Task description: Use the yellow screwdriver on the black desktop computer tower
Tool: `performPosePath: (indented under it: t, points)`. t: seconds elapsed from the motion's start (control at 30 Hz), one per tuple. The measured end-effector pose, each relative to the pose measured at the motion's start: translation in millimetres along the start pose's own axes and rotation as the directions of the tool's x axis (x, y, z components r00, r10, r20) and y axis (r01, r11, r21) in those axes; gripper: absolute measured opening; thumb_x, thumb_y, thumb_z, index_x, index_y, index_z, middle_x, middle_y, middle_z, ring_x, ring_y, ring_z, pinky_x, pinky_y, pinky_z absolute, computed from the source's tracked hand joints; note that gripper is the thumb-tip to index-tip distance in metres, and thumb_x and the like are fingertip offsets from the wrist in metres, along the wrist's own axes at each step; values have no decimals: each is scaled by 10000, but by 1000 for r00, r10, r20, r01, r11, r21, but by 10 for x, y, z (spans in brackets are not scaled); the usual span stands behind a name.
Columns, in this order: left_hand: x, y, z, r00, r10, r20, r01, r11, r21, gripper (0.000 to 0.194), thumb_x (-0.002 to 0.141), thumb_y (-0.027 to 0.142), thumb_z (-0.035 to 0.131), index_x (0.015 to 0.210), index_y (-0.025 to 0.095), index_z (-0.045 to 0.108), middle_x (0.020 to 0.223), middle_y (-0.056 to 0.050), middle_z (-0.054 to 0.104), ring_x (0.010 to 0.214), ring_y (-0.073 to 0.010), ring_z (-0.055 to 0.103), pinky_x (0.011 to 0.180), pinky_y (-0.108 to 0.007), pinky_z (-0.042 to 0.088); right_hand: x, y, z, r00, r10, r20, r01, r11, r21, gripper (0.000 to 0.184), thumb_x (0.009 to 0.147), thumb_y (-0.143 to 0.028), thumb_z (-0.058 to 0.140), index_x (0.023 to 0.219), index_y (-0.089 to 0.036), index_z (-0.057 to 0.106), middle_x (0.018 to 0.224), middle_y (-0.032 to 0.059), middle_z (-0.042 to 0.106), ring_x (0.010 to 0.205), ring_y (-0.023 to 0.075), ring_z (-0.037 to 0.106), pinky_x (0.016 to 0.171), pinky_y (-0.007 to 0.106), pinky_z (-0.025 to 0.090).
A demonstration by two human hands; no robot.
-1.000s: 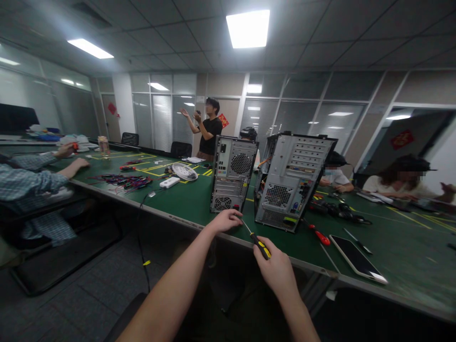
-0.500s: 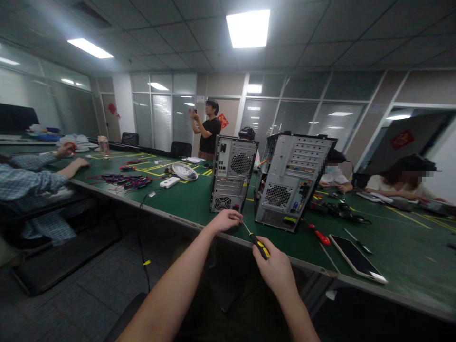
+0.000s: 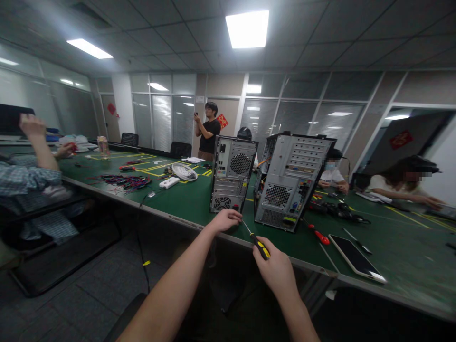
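A screwdriver (image 3: 262, 248) with a black and yellow handle is held in my right hand (image 3: 277, 267), its thin shaft pointing up and left. The tip reaches the fingertips of my left hand (image 3: 226, 220), which are curled together at the lower rear of the narrower computer tower (image 3: 231, 167). Whatever those fingers pinch is hidden. This tower stands upright with its back panel towards me. Right beside it is a wider computer tower (image 3: 280, 176), also showing its back.
On the green table (image 3: 192, 209), to the right, lie a red-handled screwdriver (image 3: 319, 235), a tablet (image 3: 356, 259), a slim metal tool (image 3: 357, 241) and black cables (image 3: 337, 211). Leftward are tangled wires (image 3: 124, 182), a white power strip (image 3: 169, 183) and a white basket (image 3: 184, 171). Several people are around.
My hands and the screwdriver look the same. The person at left has raised a forearm off the table; the standing person's arms have come lower and closer in.
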State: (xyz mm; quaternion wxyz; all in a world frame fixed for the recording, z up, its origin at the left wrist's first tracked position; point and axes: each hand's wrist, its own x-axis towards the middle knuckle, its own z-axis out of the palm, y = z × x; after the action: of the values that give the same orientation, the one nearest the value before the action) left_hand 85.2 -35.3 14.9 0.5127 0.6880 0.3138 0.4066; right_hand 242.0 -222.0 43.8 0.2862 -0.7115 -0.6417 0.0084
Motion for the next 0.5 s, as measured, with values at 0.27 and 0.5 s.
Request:
performPosePath:
  t: [0.27, 0.5]
  points:
    - [8, -29, -17, 1000, 25, 10, -24, 1000, -6, 349, 675, 28, 669, 1009, 107, 724, 924, -106, 767, 899, -173, 709, 896, -326, 532, -10, -7, 50, 998, -46, -36, 42, 993, -108, 365, 923, -402, 475, 1228, -288, 640, 970, 36, 758, 827, 227, 712, 673, 265, 459]
    - [1, -32, -23, 1000, 22, 11, -22, 1000, 2, 358, 679, 30, 662, 1023, 105, 726, 944, -112, 765, 908, -175, 706, 896, -325, 531, -17, -17, 66, 996, -72, -51, 64, 987, -145, 375, 923, -384, 488, 1250, -282, 639, 1047, 37, 752, 863, 226, 712, 710, 271, 478]
